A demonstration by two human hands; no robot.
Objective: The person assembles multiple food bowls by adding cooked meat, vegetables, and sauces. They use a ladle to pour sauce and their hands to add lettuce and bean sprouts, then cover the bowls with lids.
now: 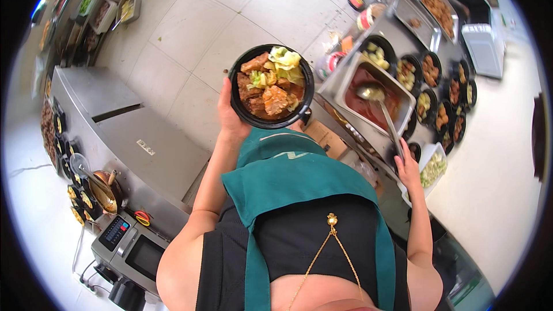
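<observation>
My left hand (233,116) grips the left rim of a black round bowl (307,108), held in front of me above the floor. Chunks of browned meat (276,100) and pale green cabbage (285,62) fill it, with some reddish sauce at the bottom. On the right, my right hand (407,165) is closed around the handle of a metal ladle (391,127). The ladle's bowl rests in red-brown sauce (365,82) inside a rectangular steel pan (375,125) on the counter.
Several black bowls of food (425,106) crowd the right counter beside the pan. A white tub of shredded vegetable (433,168) sits near my right hand. Steel trays (417,17) lie farther back. To my left stand a steel cabinet (151,147) and a microwave oven (131,246).
</observation>
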